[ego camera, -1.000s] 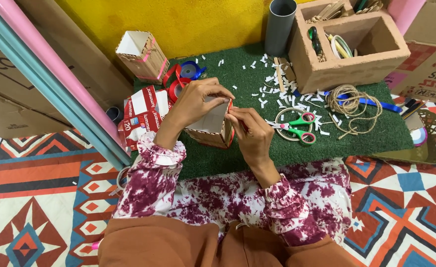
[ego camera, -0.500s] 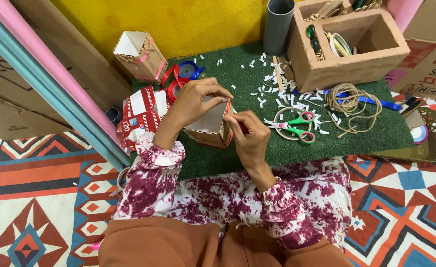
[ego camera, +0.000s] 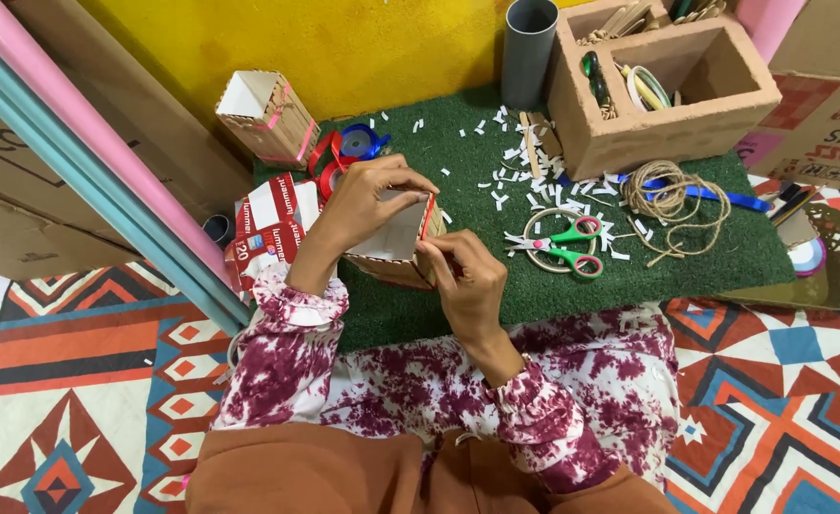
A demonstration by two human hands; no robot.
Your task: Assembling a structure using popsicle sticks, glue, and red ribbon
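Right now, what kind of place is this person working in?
Probably a home craft corner on the floor. The left hand and right hand hold a small open box over a green mat strewn with paper scraps, beside scissors and twine.

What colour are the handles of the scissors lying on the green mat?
Green handles, with pink-red inner rims, on the scissors; the head view shows them clearly.

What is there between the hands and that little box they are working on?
Nothing visible: the left hand grips the little box from its far side, and the right hand pinches a red strip at its near right edge. Both hands touch it directly.
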